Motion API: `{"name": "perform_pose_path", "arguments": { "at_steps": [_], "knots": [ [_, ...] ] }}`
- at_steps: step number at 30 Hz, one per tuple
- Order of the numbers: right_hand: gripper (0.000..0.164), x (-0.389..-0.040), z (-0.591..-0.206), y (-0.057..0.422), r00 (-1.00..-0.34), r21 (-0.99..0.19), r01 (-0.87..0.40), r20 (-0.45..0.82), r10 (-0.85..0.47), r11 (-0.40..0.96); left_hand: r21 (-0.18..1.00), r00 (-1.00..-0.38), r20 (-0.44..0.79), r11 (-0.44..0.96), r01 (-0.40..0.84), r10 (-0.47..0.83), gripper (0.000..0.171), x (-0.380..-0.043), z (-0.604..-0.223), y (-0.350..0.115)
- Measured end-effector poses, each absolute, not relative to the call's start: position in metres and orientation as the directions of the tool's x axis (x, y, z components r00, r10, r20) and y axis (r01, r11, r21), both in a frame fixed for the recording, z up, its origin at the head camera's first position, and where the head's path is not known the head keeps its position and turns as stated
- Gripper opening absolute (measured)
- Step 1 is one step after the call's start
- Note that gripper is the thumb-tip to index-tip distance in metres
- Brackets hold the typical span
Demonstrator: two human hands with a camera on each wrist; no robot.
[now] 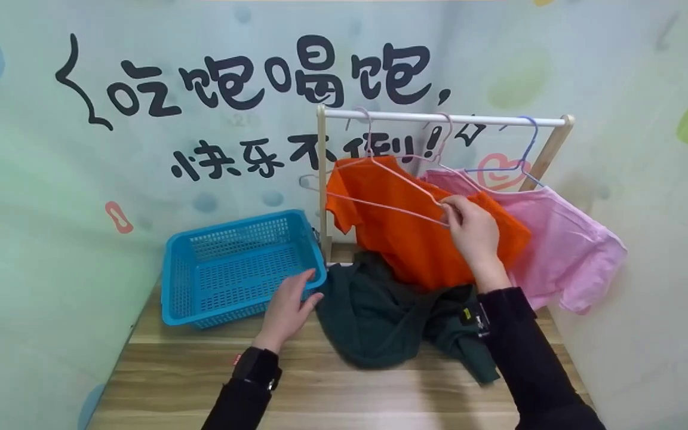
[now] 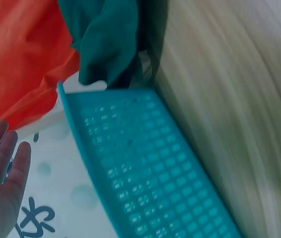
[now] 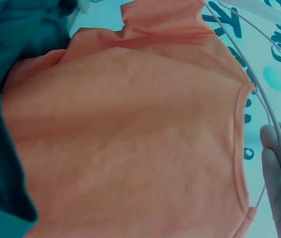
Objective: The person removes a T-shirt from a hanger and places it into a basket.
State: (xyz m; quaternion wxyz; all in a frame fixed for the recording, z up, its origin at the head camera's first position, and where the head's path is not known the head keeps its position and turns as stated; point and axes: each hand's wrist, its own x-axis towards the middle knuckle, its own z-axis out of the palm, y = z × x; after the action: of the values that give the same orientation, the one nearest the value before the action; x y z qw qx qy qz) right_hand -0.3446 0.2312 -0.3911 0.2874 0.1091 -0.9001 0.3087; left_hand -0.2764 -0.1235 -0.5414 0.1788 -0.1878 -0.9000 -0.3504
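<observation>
— How were the hands held?

— The right hand (image 1: 475, 230) was raised before a short-sleeved orange fabric shirt (image 1: 404, 245), and one end of a thin pink wire hanger (image 1: 392, 208) below the white rod (image 1: 404, 116) was pinched between its thumb and fingers. The left hand (image 1: 286, 307) was lowered at the right corner of a blue perforated plastic basket (image 1: 242, 275), its fingers loosely extended and nothing gripped.

— Was the basket touched?

— That could not be told; the corner was merely overlapped by the hand in the head view.

— What was obscured?

— The pinched end was covered by fingers, and the shirt's bottom was partly hidden behind crumpled dark green cloth (image 1: 374, 325). Both hands were cut off in their wrist views.
</observation>
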Motion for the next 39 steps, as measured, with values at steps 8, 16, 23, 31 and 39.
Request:
{"name": "perform_pose_path", "arguments": {
  "at_steps": [8,16,23,31,39],
  "knots": [
    [0.039,-0.339,-0.420,0.254,-0.803,-0.533,-0.481,0.586,-0.107,0.696,0.569,-0.912,0.320,0.717,0.403,0.258,0.063,-0.280,-0.558,-0.095],
    [0.053,-0.324,-0.460,0.272,-0.798,-0.539,-0.543,0.571,-0.195,0.644,0.521,-0.939,0.165,0.782,0.342,0.301,0.095,-0.283,-0.579,-0.057],
    [0.062,-0.307,-0.503,0.286,-0.719,-0.441,-0.627,0.645,-0.259,0.642,0.515,-0.935,0.088,0.788,0.338,0.344,0.108,-0.280,-0.598,-0.029],
    [0.066,-0.293,-0.535,0.293,-0.733,-0.395,-0.577,0.636,-0.240,0.714,0.448,-0.937,-0.021,0.841,0.303,0.349,0.117,-0.274,-0.617,-0.014],
    [0.067,-0.288,-0.546,0.295,-0.772,-0.410,-0.539,0.590,-0.236,0.736,0.270,-0.943,-0.026,0.910,0.314,0.333,0.120,-0.267,-0.624,-0.010]
  ]
}}
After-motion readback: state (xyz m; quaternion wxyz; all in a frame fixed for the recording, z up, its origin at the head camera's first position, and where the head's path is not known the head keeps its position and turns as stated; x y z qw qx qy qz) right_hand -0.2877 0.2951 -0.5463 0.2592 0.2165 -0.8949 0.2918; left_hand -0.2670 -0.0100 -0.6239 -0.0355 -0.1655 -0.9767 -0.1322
